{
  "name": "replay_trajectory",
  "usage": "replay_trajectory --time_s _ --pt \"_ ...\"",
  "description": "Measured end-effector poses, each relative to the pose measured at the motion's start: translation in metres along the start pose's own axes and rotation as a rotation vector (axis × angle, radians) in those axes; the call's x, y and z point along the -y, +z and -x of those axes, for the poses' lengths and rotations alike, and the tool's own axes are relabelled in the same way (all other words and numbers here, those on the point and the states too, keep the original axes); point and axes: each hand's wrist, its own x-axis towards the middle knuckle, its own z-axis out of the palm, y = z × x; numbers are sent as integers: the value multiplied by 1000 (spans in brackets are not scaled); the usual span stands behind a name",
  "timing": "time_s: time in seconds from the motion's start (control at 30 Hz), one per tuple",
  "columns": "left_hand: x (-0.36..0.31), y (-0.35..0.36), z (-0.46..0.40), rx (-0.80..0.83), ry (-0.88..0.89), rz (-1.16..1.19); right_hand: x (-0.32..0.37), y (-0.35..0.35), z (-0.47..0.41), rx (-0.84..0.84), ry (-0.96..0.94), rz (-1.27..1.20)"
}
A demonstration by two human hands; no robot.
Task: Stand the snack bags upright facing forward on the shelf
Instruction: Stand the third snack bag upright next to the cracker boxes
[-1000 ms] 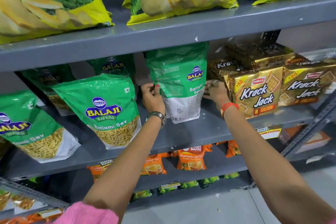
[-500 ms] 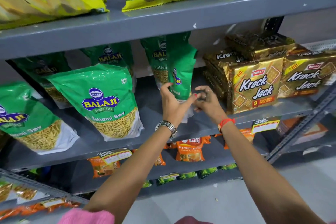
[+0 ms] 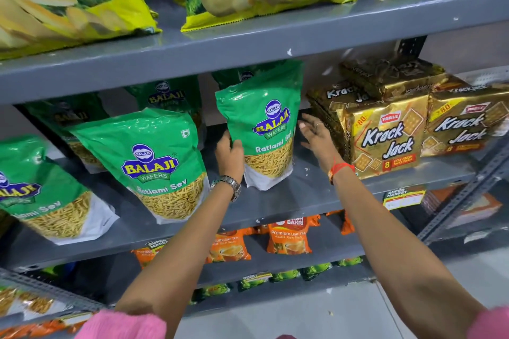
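The sev bag (image 3: 264,129) now faces forward, left hand (image 3: 230,155) fingers clamped on it, right hand (image 3: 316,136) fingers spread.

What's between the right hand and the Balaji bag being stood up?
Nothing: the head view shows only bare shelf between the right hand and the bag.
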Motion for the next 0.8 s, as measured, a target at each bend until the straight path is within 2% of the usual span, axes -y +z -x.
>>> replay_trajectory --time_s 0.13,0.27,0.43,0.63,0.8 --pt "-3 4 -10 39 -132 302 -1 4 -6 -26 -52 28" --pt "-6 6 -8 67 -200 493 -8 5 -15 -111 -4 -91" --pt "-17 8 -7 54 -210 458 -3 10 -14 -62 21 -147" --pt "-7 8 -7 140 -320 569 -9 16 -9 89 16 -11" --pt "-16 6 4 181 -349 533 -14 14 -2 75 -7 -44"
